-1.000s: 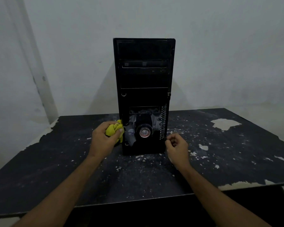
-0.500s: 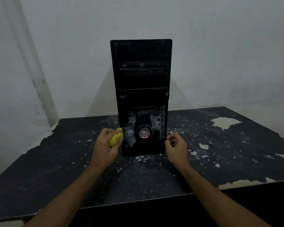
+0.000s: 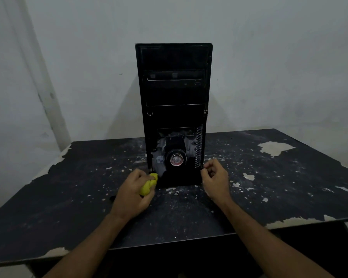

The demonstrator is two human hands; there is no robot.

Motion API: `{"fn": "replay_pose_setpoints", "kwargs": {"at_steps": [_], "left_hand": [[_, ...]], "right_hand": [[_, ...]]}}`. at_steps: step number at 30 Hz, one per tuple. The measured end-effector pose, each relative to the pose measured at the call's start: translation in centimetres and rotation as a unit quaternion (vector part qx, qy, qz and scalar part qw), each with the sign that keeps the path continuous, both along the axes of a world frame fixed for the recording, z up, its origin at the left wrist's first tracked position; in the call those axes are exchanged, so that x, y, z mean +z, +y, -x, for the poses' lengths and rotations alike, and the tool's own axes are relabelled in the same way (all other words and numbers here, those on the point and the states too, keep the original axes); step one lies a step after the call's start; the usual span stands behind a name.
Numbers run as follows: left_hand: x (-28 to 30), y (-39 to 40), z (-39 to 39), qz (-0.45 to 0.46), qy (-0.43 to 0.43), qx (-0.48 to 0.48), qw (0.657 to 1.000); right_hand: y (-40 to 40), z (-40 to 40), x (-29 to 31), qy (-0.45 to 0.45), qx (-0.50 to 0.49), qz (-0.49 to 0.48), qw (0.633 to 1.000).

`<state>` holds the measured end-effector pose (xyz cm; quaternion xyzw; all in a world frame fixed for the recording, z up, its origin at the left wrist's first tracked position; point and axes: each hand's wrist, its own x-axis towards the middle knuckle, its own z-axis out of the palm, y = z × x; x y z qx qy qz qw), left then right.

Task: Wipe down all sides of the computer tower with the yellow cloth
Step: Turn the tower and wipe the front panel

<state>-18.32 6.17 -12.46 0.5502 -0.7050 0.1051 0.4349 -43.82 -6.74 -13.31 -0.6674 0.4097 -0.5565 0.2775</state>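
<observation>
- My left hand (image 3: 132, 194) has its fingers curled tight round the yellow cloth (image 3: 148, 185), which is bunched into a wad; only a lump of it shows past my knuckles.
- The cloth sits just ahead of my left fingertips, touching or all but touching the lower left corner of the computer tower (image 3: 174, 109) — I cannot tell which from this angle.
- My right hand (image 3: 216, 180) is loosely curled with nothing in it, fingertips just beside the tower's lower right edge; whether they touch the case I cannot say.
- The tower stands upright on the table (image 3: 269, 187), front face toward me, between my two hands and rising well above them.
- Step in hand, as I judge it: working the bottom of the front face, at the left corner.
- The sides, back and top are hidden from me, so I cannot judge how much of the job is done.
- Next move, I think, calls for spreading the wad flatter against the panel and bracing the case with my free fingers — the tower is tall and narrow and could rock or slide under a push.
</observation>
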Motion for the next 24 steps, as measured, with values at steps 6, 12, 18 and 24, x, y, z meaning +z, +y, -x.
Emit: {"fn": "replay_pose_setpoints", "kwargs": {"at_steps": [6, 12, 18, 24], "left_hand": [[0.1, -1.6, 2.1, 0.014, -0.158, 0.031, 0.987], [1.9, -2.2, 1.8, 0.097, -0.162, 0.083, 0.979], [0.6, -1.6, 1.8, 0.018, -0.220, 0.036, 0.975], [1.4, -1.9, 2.3, 0.084, -0.162, 0.101, 0.978]], "right_hand": [[0.0, 0.0, -0.2, -0.004, -0.001, 0.000, 1.000], [0.0, 0.1, -0.1, -0.013, 0.005, -0.005, 1.000], [0.1, 0.1, -0.1, -0.014, 0.009, -0.002, 1.000], [0.1, 0.1, -0.1, -0.001, 0.002, -0.002, 1.000]]}}
